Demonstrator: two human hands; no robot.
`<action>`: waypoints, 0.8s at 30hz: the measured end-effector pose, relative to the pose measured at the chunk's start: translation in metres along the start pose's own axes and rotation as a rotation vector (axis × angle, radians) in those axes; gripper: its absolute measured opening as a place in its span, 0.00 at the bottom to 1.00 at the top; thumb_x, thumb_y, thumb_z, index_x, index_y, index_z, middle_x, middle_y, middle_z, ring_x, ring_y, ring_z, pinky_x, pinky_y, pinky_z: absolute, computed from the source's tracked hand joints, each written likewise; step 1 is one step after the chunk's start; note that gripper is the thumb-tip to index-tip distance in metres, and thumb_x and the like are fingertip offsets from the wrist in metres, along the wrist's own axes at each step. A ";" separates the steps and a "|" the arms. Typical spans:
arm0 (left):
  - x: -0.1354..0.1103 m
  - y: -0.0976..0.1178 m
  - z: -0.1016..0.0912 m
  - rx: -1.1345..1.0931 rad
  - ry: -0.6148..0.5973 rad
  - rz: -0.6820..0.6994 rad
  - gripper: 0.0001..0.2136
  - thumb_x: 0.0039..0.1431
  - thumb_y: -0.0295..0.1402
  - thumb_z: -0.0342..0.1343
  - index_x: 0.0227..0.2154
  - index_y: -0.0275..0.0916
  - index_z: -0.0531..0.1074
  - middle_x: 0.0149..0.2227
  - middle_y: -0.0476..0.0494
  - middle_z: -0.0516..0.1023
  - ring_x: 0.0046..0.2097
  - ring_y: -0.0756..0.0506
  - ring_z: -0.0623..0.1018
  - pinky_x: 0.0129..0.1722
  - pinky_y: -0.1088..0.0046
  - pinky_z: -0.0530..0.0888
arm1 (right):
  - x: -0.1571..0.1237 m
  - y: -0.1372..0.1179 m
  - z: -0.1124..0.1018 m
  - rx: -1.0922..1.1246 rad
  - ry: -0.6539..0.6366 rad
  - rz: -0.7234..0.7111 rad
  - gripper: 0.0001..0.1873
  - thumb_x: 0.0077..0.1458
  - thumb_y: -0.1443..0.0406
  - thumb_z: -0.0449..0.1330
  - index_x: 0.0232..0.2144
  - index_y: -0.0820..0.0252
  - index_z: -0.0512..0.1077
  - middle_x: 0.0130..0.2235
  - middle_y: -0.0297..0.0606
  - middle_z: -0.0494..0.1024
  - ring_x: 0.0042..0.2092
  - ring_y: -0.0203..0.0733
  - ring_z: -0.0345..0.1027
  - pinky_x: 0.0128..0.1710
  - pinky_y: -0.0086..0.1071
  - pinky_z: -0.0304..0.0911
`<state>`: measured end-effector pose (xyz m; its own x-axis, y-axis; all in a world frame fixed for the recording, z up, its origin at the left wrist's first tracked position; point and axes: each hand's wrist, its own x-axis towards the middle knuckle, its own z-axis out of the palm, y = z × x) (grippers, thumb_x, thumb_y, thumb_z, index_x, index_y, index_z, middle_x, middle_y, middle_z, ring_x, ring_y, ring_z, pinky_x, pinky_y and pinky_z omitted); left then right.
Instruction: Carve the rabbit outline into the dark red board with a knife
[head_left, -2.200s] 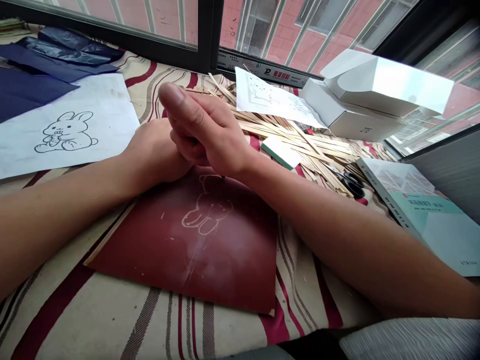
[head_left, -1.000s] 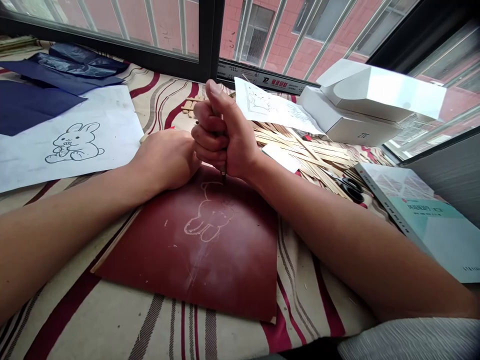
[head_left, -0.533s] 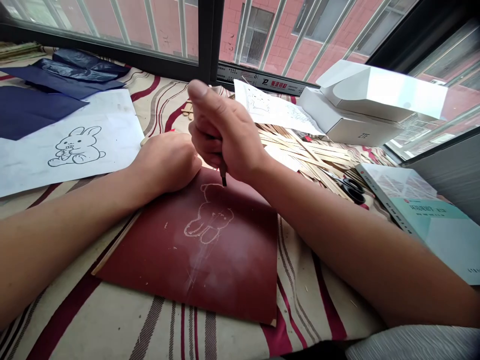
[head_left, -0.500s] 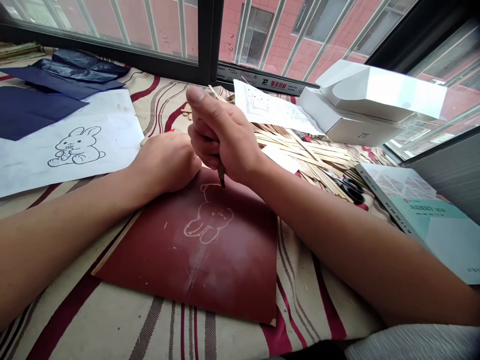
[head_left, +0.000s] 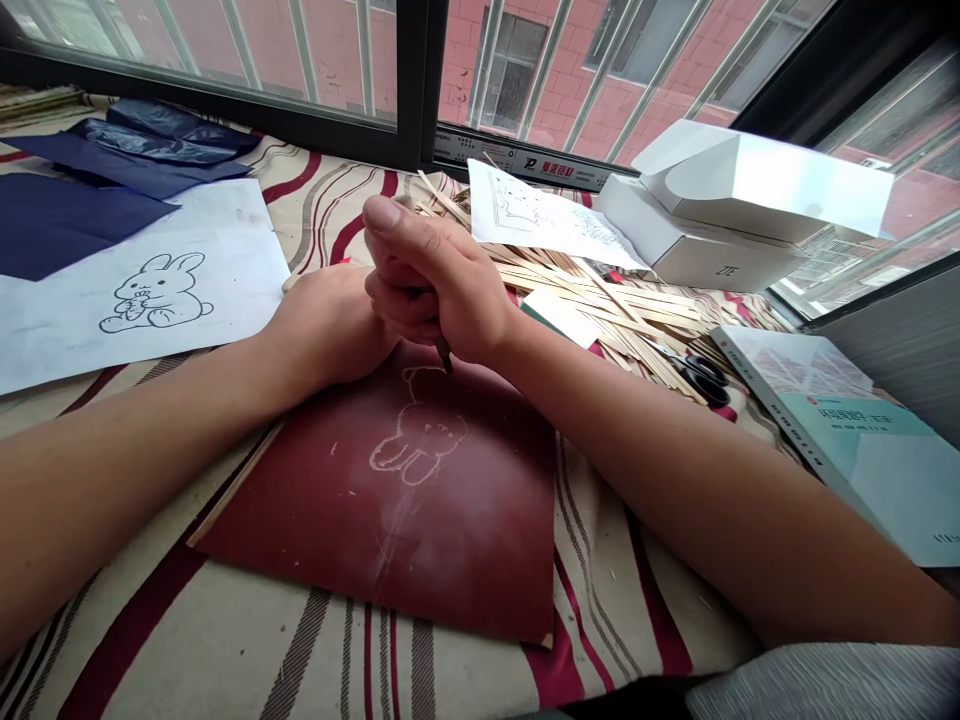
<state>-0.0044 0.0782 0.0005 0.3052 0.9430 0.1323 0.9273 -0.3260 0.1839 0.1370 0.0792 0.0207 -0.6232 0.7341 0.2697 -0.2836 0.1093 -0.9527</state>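
My right hand [head_left: 442, 280] is wrapped in a fist around a carving tool [head_left: 445, 355], thumb on top. Only the tool's dark lower end shows; its tip points down at the board near the top of the scratched outline. That red-brown board [head_left: 315, 520] lies flat and bears a pale rabbit-like figure [head_left: 416, 440]. Against the board's far left part rests my left hand [head_left: 330, 320], curled and pressed close to the right hand. Its fingertips are hidden, so what it may hold is not visible.
A paper with a rabbit drawing [head_left: 225, 220] and dark blue sheets [head_left: 75, 220] lie left. Beyond the right hand are thin wooden strips [head_left: 637, 310], another drawn sheet [head_left: 525, 210] and black-handled scissors [head_left: 701, 375]. A white box [head_left: 720, 250] and a book [head_left: 855, 430] stand right.
My right hand has shifted slightly left and down, tilting the carving tool a little. Its tip stays near the same spot on the outline. My left hand has barely moved.
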 end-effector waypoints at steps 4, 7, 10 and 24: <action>-0.001 0.000 -0.002 0.009 0.017 -0.025 0.18 0.65 0.45 0.51 0.43 0.39 0.80 0.44 0.35 0.84 0.50 0.30 0.80 0.44 0.55 0.74 | 0.001 0.001 -0.005 -0.024 -0.118 0.001 0.31 0.65 0.45 0.62 0.23 0.53 0.53 0.23 0.26 0.47 0.23 0.31 0.43 0.20 0.31 0.45; -0.002 0.000 -0.004 0.053 0.006 -0.019 0.18 0.66 0.44 0.49 0.43 0.39 0.79 0.45 0.33 0.84 0.48 0.30 0.80 0.38 0.58 0.72 | -0.003 0.002 -0.003 0.029 -0.037 -0.048 0.30 0.65 0.45 0.65 0.25 0.54 0.56 0.24 0.25 0.54 0.23 0.29 0.43 0.19 0.30 0.42; -0.003 0.002 -0.005 0.091 0.009 0.021 0.20 0.66 0.44 0.48 0.47 0.37 0.79 0.47 0.30 0.83 0.47 0.29 0.80 0.37 0.58 0.71 | -0.008 0.001 0.003 0.070 0.008 -0.059 0.31 0.63 0.45 0.68 0.24 0.55 0.58 0.23 0.24 0.56 0.22 0.27 0.44 0.19 0.27 0.41; 0.003 0.003 -0.001 0.111 -0.022 -0.066 0.17 0.65 0.40 0.52 0.49 0.38 0.80 0.45 0.34 0.83 0.47 0.31 0.82 0.46 0.56 0.77 | -0.007 0.001 0.005 0.054 0.032 -0.039 0.33 0.74 0.55 0.59 0.19 0.53 0.51 0.18 0.23 0.48 0.19 0.26 0.44 0.19 0.26 0.43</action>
<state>-0.0007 0.0795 0.0021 0.2461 0.9638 0.1023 0.9635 -0.2548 0.0825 0.1374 0.0714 0.0189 -0.5878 0.7507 0.3015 -0.3472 0.1025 -0.9322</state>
